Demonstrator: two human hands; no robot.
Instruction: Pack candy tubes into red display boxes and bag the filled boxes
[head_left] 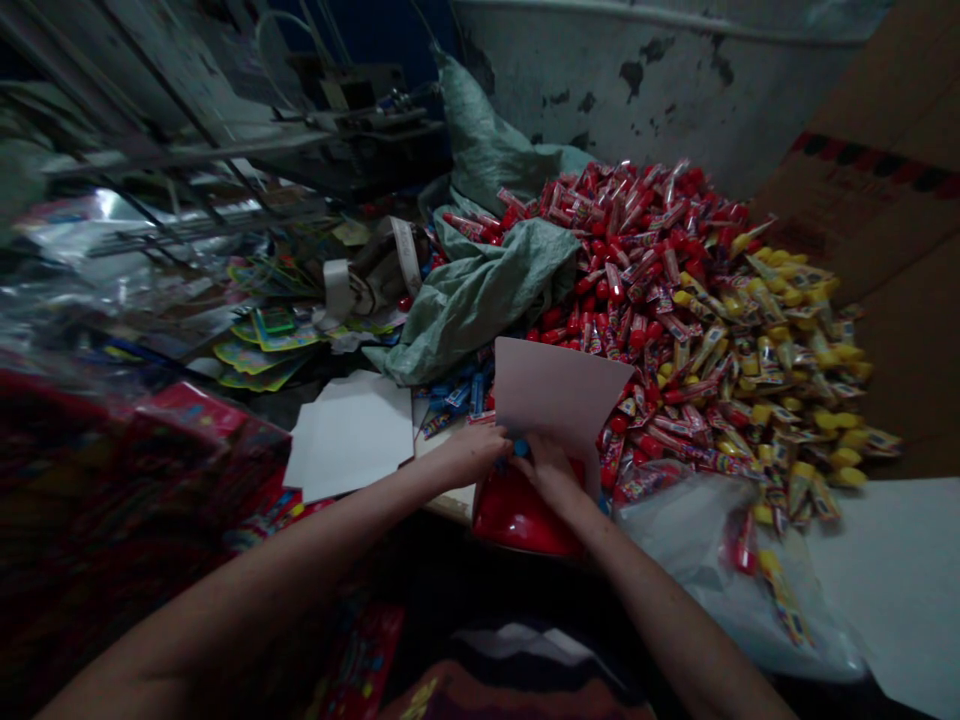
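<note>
A small red box [517, 512] stands in front of me at the table's edge, its pale flap [555, 385] raised at the back. Both hands are over the box's opening. My left hand [484, 450] has its fingers curled together at the box's left side; what lies in them is hidden. My right hand [551, 468] is closed around a small wrapped tube with a blue cap [521, 448], which shows between the two hands. Blue-capped wrapped tubes [469, 393] lie just behind the left hand. The inside of the box is mostly hidden by my hands.
A large heap of red-capped tubes [637, 250] and yellow-capped tubes [795, 340] fills the back right. Flat white cartons [352, 435] lie left of the box. A green sack [480, 285], clear plastic bag [690, 530], cardboard [892, 260] and red packages [112, 480] surround the workspace.
</note>
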